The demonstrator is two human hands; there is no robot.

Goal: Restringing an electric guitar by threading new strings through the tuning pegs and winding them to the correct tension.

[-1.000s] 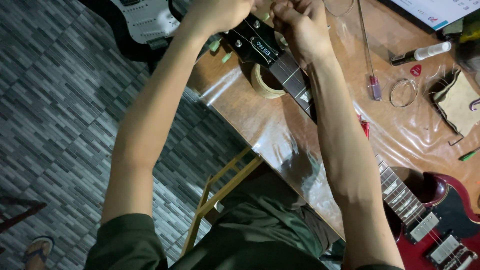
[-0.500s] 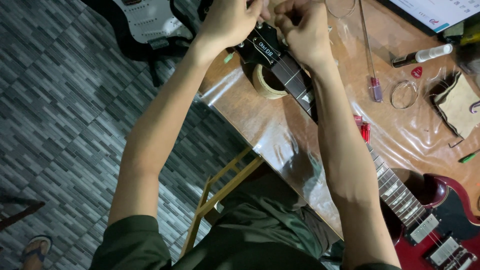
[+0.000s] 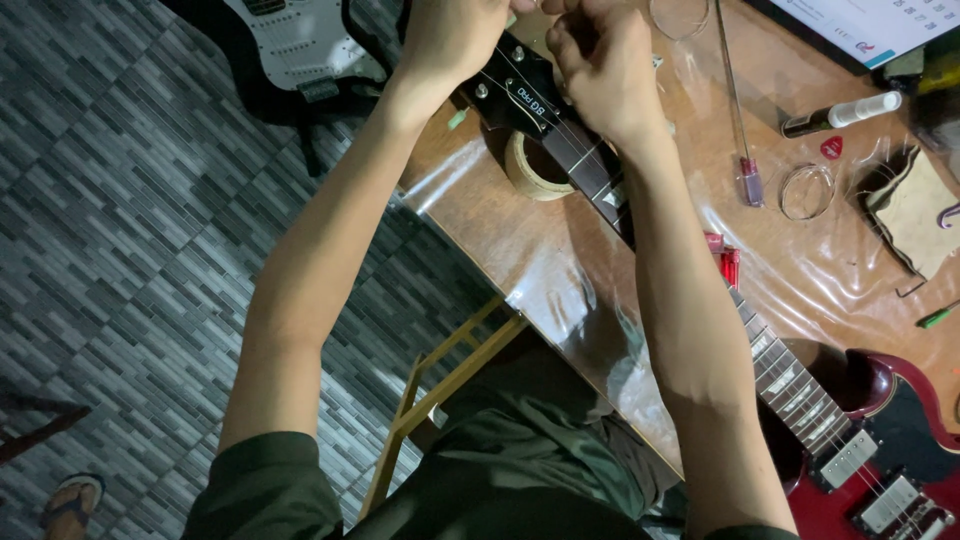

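A: What has been altered over the last second?

B: Little; the left hand [image 3: 455,35] has been shifted slightly along the headstock [image 3: 515,90]; it was at the very top edge of view, and it is now seen closed round the headstock's outer edge by the tuners. The right hand [image 3: 600,60] has been kept bunched just above the nut end of the neck [image 3: 590,170].

A: How are the grips to be described?

B: The left is clasped on the headstock; the right is curled with fingertips pinched together, but what is pinched cannot be told, since the fingers are turned away from the camera.

A: Where is the guitar [image 3: 880,440] located?

B: It is laid across the table [image 3: 500,250] on clear plastic sheet; the red body is at the lower right; the headstock is propped on a tape roll [image 3: 530,170] at the table's far corner.

A: What may be inferred?

B: Fine work at the headstock is judged to be in hand and unfinished; a string coil [image 3: 805,190], a red pick [image 3: 831,148] and a marker [image 3: 840,112] lie well apart from both hands.
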